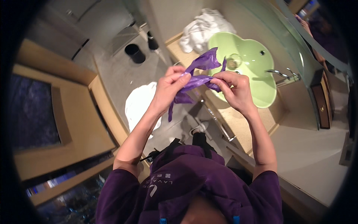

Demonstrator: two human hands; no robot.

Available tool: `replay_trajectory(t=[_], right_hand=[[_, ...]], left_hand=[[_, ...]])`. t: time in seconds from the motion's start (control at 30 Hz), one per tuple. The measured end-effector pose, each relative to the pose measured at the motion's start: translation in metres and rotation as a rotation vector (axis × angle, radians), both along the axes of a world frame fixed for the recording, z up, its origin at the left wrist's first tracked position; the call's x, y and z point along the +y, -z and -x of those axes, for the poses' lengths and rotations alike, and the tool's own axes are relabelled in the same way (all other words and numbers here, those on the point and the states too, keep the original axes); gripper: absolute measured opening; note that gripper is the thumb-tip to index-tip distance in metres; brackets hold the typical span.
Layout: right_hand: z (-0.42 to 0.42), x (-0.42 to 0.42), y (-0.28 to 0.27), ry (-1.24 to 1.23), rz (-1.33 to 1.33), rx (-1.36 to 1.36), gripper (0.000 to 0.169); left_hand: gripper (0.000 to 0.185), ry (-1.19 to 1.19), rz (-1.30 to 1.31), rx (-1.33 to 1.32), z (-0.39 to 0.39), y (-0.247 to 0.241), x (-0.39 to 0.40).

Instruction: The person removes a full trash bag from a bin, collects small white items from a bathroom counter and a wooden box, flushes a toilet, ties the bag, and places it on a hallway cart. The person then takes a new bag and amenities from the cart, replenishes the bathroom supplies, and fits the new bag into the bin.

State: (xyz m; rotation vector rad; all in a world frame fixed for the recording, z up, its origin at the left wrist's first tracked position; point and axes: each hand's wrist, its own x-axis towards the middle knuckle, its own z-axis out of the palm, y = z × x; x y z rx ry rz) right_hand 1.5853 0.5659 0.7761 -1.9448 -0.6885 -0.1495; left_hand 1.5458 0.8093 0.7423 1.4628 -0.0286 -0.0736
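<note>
A thin purple plastic bag (197, 81) is stretched between both hands, in front of the counter's edge. My left hand (172, 85) pinches its gathered part between thumb and fingers, and loose ends hang below and stick up above. At the other side, my right hand (235, 88) grips a bunched end of the same bag. Behind that hand lies a light green, lobed washbasin (258, 63) with a clear round object, perhaps a glass, near its drain. The far part of the bag overlaps the basin's left rim in view.
Crumpled white towels (205, 29) lie on the stone-topped counter (179, 51). A chrome tap (289, 78) stands at the basin's right. On the floor are a black bin (135, 53) and white cloth (141, 103). A metal towel rail (214, 114) runs along the counter front; wooden furniture (81, 126) is at left.
</note>
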Motion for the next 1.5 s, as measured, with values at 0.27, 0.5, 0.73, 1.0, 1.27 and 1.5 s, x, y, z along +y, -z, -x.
replay_trajectory(t=[0.27,0.5,0.73,1.0,1.27,1.5], right_hand=[[0.048,0.189,0.049,-0.33,-0.478,0.794,0.021],[0.099,0.277,0.035,-0.459,-0.124,0.248,0.029],[0.059,0.313,0.061,-0.259,-0.585,0.812,0.019],[0.01,0.35,0.079,-0.446,-0.461,0.783,0.021],[-0.078,0.356,0.089,-0.62,-0.482,1.112,0.033],[-0.099,0.372,0.122,-0.638,-0.298,1.066,0.037]], left_hand=[[0.037,-0.408,0.583,-0.034,0.072,-0.009,0.128],[0.034,-0.62,0.522,-0.068,0.124,0.009,0.199],[0.029,-0.451,0.459,0.074,0.133,0.014,0.222],[0.064,-0.724,0.115,0.121,0.072,0.033,0.223],[0.027,-0.723,0.274,0.085,0.001,0.052,0.252],[0.033,-0.6,1.188,-0.007,-0.028,0.078,0.278]])
